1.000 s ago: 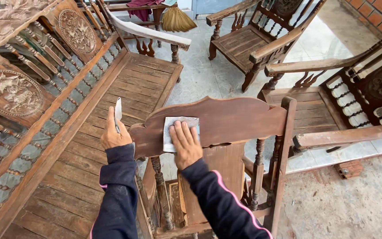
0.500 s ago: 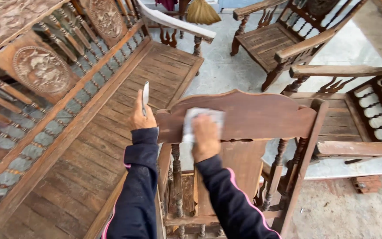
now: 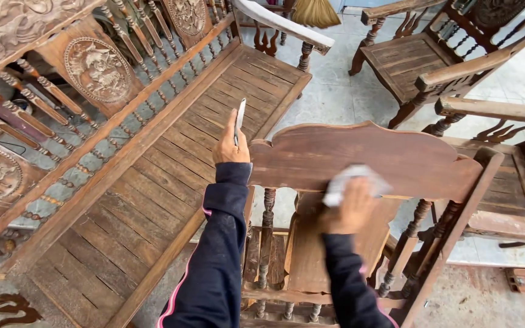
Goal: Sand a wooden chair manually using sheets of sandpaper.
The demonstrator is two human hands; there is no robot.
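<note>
My right hand (image 3: 352, 209) presses a pale sheet of sandpaper (image 3: 350, 180) flat against the carved top rail (image 3: 366, 159) of the wooden chair (image 3: 311, 243) in front of me. The sheet sits at the lower edge of the rail, a little right of its middle; my fingers lie spread over it, so this grip is a flat press rather than a closed fist. Hand and paper are both blurred, and the fingertips cannot be made out.

My left hand (image 3: 231, 149) is at the rail's left end, at about nine o'clock from the sandpaper. Its grip is closed on a thin, flat pale blade (image 3: 239, 115), perhaps a scraper, which stands upright above my knuckles and points to twelve o'clock. The heel of that hand touches the rail's end. Both my arms are in dark sleeves with a pink stripe.

Below the rail, turned spindles (image 3: 267, 237) flank a plain back splat (image 3: 308, 255).

At nine to eleven o'clock stands a long slatted wooden bench (image 3: 171, 176) with carved round medallions (image 3: 97, 64) in its back. At one o'clock is a wooden armchair (image 3: 414, 54) on the pale tiled floor (image 3: 335, 97), and at three o'clock another armchair (image 3: 505, 182).
</note>
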